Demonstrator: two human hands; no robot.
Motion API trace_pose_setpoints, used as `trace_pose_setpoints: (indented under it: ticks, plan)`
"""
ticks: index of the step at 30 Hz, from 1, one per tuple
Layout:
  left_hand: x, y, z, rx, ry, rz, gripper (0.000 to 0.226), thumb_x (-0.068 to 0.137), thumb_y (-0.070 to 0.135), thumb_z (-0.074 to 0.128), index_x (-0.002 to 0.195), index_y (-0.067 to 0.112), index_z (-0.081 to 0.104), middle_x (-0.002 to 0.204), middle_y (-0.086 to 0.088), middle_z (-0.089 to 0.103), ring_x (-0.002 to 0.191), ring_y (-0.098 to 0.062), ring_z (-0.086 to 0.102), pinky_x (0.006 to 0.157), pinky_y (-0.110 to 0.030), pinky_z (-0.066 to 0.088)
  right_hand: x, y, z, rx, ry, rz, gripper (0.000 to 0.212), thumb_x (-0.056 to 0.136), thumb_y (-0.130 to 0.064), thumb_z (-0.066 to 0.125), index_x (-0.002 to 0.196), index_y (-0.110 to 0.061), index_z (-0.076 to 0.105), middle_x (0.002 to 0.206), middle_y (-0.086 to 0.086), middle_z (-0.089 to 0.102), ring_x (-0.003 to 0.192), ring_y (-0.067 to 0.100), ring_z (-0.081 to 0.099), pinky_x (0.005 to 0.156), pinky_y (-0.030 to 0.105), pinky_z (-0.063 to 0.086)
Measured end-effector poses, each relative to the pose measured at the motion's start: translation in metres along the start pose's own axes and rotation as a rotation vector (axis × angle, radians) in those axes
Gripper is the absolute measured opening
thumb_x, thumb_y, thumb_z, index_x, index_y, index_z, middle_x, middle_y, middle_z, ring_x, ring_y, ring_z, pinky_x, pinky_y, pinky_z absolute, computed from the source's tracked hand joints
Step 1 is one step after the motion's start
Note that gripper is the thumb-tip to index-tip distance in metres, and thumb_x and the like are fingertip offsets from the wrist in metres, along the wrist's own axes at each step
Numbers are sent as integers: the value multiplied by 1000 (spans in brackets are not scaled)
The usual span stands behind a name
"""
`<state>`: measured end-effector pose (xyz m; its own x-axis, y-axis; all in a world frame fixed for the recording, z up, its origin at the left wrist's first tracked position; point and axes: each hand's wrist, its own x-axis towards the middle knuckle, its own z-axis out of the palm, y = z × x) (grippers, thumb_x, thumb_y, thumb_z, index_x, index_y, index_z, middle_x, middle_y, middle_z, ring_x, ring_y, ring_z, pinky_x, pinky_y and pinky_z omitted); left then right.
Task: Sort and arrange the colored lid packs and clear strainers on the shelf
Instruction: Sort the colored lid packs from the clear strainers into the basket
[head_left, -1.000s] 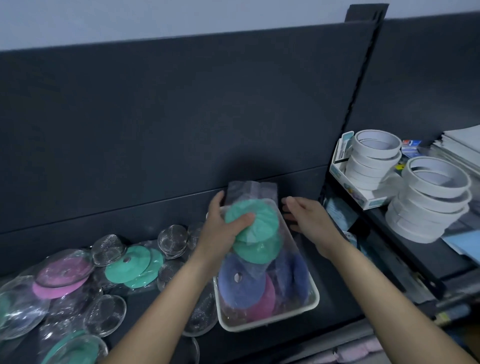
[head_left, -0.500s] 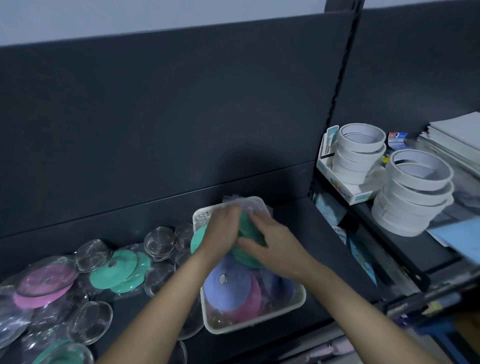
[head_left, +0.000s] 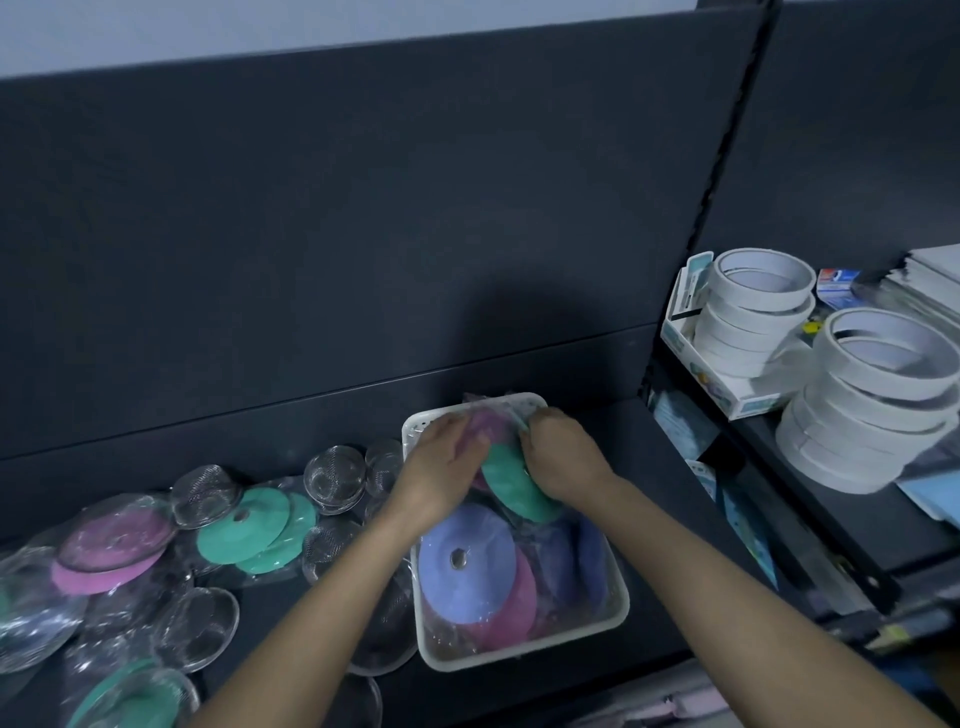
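Observation:
A white basket (head_left: 618, 608) stands on the dark shelf and holds bagged lid packs: blue (head_left: 462, 566), pink (head_left: 514, 597) and, at the back, green (head_left: 511, 486) and pink (head_left: 491, 426) ones. Both hands are at the basket's far end. My left hand (head_left: 439, 467) rests on the back pink pack, fingers curved over it. My right hand (head_left: 558, 454) presses on the green pack, fingers curled into its plastic wrap. Left of the basket lie loose packs, green (head_left: 249, 530) and pink (head_left: 111, 551), among several clear strainers (head_left: 335, 475).
White tape rolls (head_left: 753, 306) in a carton and a second stack of rolls (head_left: 872, 395) stand on the neighbouring shelf to the right, behind a black upright divider (head_left: 727, 171). A dark back panel (head_left: 363, 234) rises behind the basket. More clear strainers (head_left: 192, 629) crowd the shelf's front left.
The green pack has gone from held up above the basket down into its far end. My right hand moved in from the right onto it, and both hands now press at the basket's back.

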<state>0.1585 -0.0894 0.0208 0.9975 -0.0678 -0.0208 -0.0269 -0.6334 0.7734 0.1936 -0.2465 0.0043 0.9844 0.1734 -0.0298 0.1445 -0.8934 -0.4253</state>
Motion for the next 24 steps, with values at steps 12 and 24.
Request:
trace_pose_setpoints:
  ticks: [12,24]
  plan:
    - [-18,-2,-8,91,179,149,35,92,35,56,123,20,56,110,18,47,109,-5,47,83,2,25,-15,0,-15,401,-77,-67,47,93,-41,51,133,-16,48,133,-1,50,122,18,50,102,30,39]
    - [-77,-32,-59,258,289,44,67,81,57,51,129,11,53,127,-3,55,120,-15,48,96,-10,26,-33,-82,-24,150,58,-375,44,85,-29,62,123,-6,60,135,16,51,126,28,47,105,26,27]
